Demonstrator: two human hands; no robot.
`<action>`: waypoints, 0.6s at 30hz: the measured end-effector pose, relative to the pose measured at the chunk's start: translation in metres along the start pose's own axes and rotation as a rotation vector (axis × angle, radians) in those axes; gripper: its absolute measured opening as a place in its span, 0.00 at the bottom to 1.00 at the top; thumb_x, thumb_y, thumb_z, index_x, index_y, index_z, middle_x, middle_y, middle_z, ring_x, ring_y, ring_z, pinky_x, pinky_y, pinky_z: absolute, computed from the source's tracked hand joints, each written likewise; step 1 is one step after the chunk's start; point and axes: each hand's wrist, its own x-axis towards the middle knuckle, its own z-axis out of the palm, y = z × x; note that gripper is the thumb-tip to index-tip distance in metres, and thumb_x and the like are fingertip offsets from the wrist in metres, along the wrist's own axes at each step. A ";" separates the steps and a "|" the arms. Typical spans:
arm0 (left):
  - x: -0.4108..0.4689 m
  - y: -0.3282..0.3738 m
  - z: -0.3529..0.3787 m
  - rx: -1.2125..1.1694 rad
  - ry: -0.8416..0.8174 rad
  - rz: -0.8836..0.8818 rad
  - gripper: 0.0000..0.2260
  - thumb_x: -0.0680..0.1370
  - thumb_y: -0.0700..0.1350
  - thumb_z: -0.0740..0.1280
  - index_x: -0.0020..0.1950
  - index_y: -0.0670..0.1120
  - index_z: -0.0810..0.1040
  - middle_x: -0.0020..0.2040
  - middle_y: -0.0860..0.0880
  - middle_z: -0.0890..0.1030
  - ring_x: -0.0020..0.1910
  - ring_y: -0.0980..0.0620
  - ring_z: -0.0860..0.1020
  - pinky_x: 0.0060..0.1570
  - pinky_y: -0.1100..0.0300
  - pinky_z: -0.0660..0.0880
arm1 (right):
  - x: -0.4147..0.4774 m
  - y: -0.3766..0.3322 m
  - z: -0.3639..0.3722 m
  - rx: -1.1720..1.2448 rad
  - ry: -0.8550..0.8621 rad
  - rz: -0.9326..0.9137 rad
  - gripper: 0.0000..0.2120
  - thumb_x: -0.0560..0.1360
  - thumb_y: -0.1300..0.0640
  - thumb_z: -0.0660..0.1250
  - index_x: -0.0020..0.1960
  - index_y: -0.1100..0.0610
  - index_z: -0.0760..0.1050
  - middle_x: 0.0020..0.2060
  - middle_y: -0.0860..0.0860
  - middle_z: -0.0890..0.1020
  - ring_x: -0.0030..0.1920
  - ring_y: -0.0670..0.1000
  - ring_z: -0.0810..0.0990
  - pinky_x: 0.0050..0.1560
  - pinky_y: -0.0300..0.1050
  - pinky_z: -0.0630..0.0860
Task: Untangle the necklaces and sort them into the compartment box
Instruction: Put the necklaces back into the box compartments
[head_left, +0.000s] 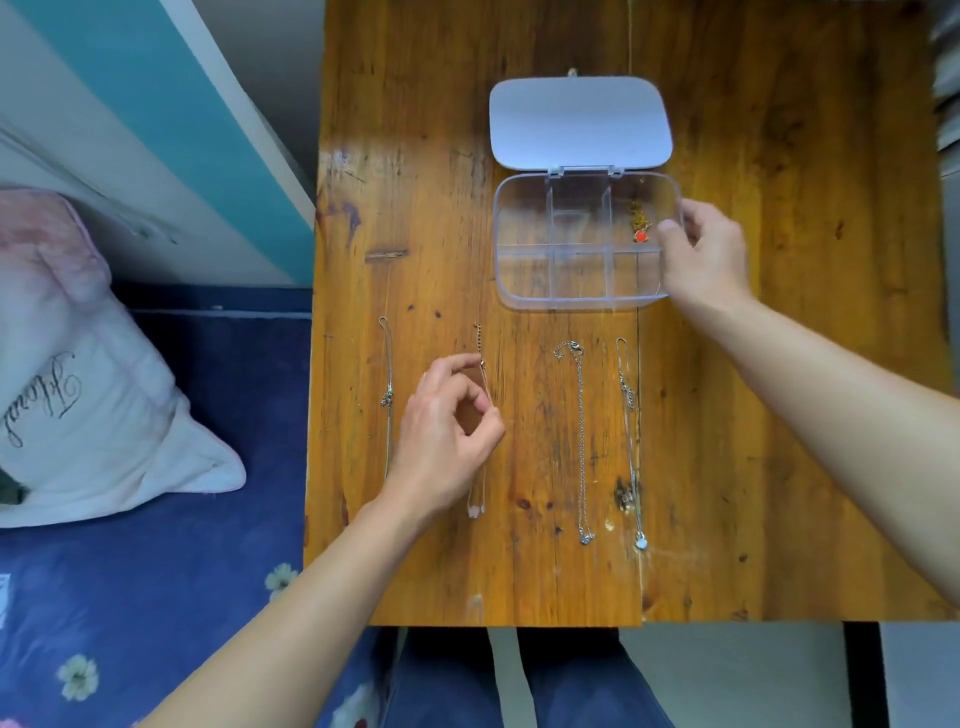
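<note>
Second necklace — mid-length hidden under the left hand. Compartment box — right wall covered by the right hand. Pendant shapes too small to identify.

We see the clear compartment box at twelve o'clock, lid open, gold necklace in its upper-right cell. Four silver necklaces lie straight, side by side, at six.
</note>
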 end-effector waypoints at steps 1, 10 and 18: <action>0.002 0.008 -0.003 -0.073 0.014 -0.002 0.06 0.74 0.39 0.68 0.38 0.43 0.74 0.60 0.54 0.78 0.61 0.63 0.73 0.58 0.68 0.66 | -0.003 0.003 0.001 0.014 -0.005 -0.004 0.18 0.80 0.55 0.57 0.67 0.58 0.74 0.60 0.54 0.81 0.60 0.54 0.77 0.61 0.52 0.75; 0.054 0.104 -0.038 -0.641 0.107 0.021 0.04 0.80 0.34 0.61 0.46 0.40 0.69 0.25 0.51 0.74 0.26 0.49 0.75 0.40 0.50 0.79 | -0.011 0.008 0.006 0.041 0.008 0.009 0.20 0.83 0.54 0.53 0.73 0.59 0.67 0.68 0.55 0.76 0.69 0.54 0.72 0.69 0.49 0.69; 0.136 0.151 -0.045 -0.927 0.113 -0.174 0.05 0.79 0.37 0.59 0.44 0.42 0.69 0.24 0.50 0.68 0.23 0.54 0.68 0.32 0.59 0.76 | -0.009 0.012 0.007 0.048 0.008 0.012 0.20 0.83 0.53 0.53 0.73 0.58 0.67 0.68 0.54 0.75 0.69 0.54 0.71 0.66 0.46 0.67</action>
